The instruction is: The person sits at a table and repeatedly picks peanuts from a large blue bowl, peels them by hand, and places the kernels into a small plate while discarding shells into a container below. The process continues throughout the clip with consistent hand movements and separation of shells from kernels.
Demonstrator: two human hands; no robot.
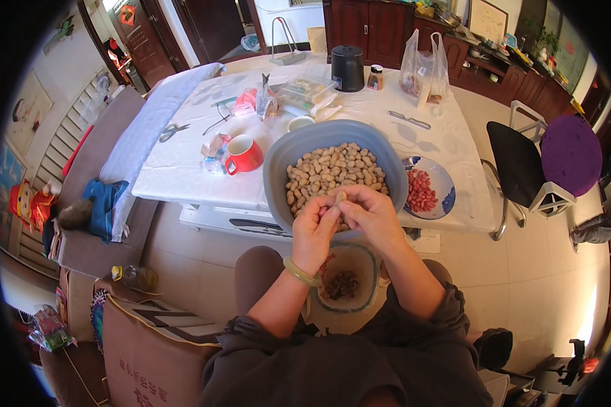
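Note:
My left hand (pixel 318 224) and my right hand (pixel 368 214) meet over the front of a grey-blue basin (pixel 273 169) of unshelled peanuts (pixel 332 166). A peanut (pixel 341 199) is pinched in my right fingers, against my left fingertips, where a small reddish bit also shows. A white-and-blue plate (pixel 434 169) holding red peanut kernels (pixel 421 190) stands right of the basin. Below my hands, between my knees, a container (pixel 368 285) holds dark shell pieces (pixel 343 285). A pale green bangle (pixel 300 273) is on my left wrist.
The white-covered table (pixel 170 166) bears a red mug (pixel 244 153), scissors (pixel 173 132), a knife (pixel 407 119), a black canister (pixel 347 69), a jar (pixel 375 77) and plastic bags (pixel 424 74). A purple-topped seat (pixel 570 152) is at the right, a cushioned sofa (pixel 149 339) at the lower left.

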